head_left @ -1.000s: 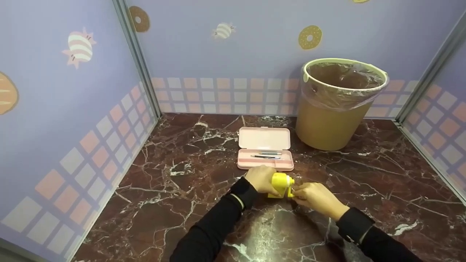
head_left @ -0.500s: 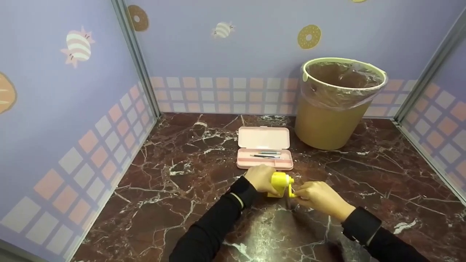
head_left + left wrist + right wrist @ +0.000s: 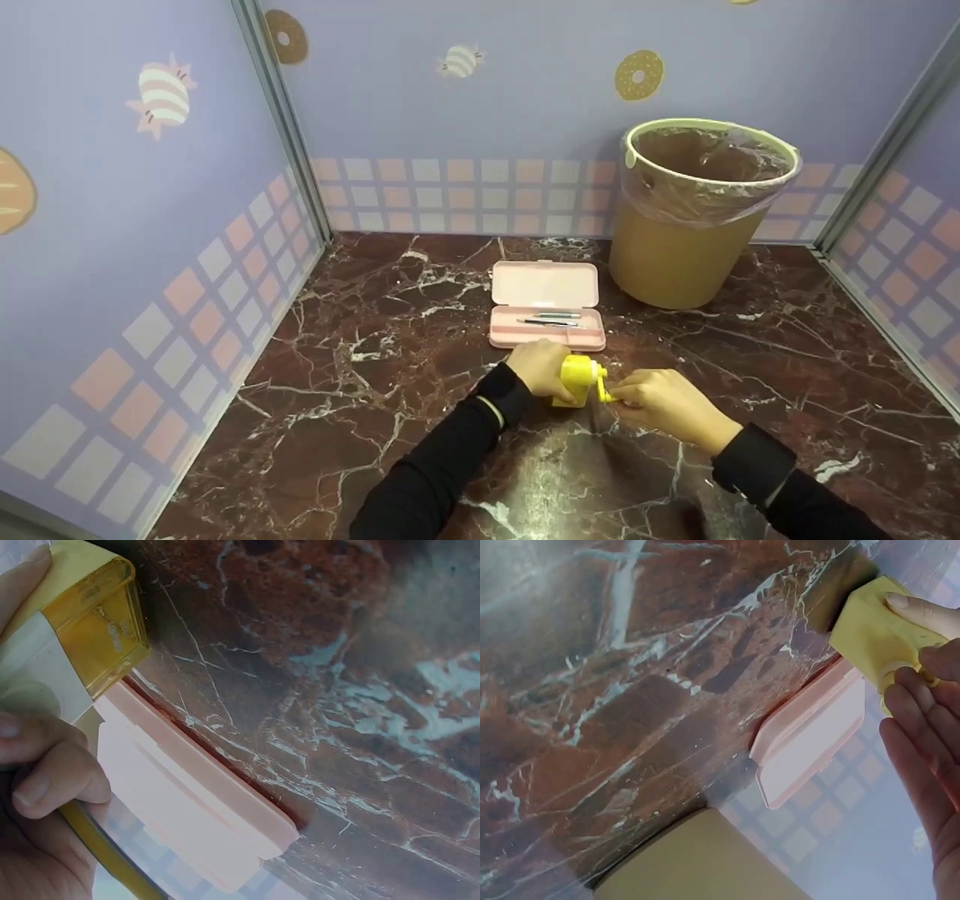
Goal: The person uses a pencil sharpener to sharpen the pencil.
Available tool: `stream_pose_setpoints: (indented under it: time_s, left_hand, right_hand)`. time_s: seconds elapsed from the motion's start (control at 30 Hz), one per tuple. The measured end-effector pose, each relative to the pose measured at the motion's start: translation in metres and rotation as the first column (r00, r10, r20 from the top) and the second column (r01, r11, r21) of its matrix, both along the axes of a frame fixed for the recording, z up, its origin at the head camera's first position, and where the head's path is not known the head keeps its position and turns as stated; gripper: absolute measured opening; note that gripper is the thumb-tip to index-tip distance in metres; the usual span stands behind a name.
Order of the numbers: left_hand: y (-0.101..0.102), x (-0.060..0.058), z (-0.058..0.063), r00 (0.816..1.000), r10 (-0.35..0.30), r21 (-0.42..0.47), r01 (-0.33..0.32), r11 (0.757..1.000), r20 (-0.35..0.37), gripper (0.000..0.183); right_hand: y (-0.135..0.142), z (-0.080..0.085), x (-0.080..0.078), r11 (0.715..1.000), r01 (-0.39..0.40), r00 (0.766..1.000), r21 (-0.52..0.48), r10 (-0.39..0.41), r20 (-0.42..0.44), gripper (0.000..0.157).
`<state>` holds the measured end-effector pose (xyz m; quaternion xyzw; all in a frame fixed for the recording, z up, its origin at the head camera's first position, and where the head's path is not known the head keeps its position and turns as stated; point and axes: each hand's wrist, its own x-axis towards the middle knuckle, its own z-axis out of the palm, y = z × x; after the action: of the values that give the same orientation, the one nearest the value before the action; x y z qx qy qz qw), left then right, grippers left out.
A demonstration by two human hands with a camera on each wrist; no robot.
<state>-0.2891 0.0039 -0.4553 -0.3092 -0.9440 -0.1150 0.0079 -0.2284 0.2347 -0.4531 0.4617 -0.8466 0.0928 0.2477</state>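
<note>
My left hand (image 3: 538, 369) grips a yellow hand-crank pencil sharpener (image 3: 576, 381) on the dark marbled table. In the left wrist view, the sharpener's clear amber drawer (image 3: 105, 622) faces out, and a slim yellow-and-dark strip (image 3: 112, 859) runs from below the curled fingers. On the sharpener's right side, my right hand (image 3: 660, 397) pinches the small yellow crank handle (image 3: 604, 390) between thumb and fingers; the right wrist view shows these fingertips close over the crank. Just behind the sharpener lies an open pink pencil case (image 3: 525, 341) with several pencils or pens (image 3: 553, 322) inside.
A tan trash bin (image 3: 667, 255) with a clear plastic liner stands at the back right, near the wall. Patterned lilac panels (image 3: 390, 97) enclose the table at the back and both sides.
My right hand has shifted slightly right and up, with the crank handle turning a little outward. The left hand and sharpener stay nearly in place.
</note>
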Motion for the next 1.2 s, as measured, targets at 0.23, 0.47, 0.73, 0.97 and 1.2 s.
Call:
stream_pose_setpoints:
  time_s: [0.23,0.47,0.73,0.97,1.2]
  left_hand:
    - [-0.002,-0.003,-0.001,1.0,-0.004,0.012,0.004,1.0,-0.004,0.046]
    - [-0.003,-0.002,-0.001,1.0,-0.017,0.009,0.017,1.0,0.015,0.046]
    - [-0.002,-0.002,0.0,1.0,-0.014,-0.005,0.014,1.0,0.006,0.045]
    - [-0.001,-0.002,0.0,1.0,-0.019,0.0,0.019,1.0,0.016,0.045]
    - [-0.001,-0.001,-0.001,0.999,-0.043,-0.005,0.043,0.999,-0.019,0.046]
  right_hand:
    - [0.0,0.006,-0.003,0.999,0.017,0.999,-0.029,-0.018,-0.033,0.023]
    - [0.0,0.01,-0.006,0.999,0.005,0.998,-0.041,-0.007,-0.054,0.021]
    - [0.0,0.015,-0.008,0.998,0.032,0.998,-0.059,-0.034,-0.044,0.02]
    - [0.003,0.018,-0.01,0.996,0.076,0.996,-0.05,-0.078,-0.038,0.023]
    - [0.003,0.021,-0.015,0.993,0.091,0.996,-0.076,-0.092,-0.008,0.021]
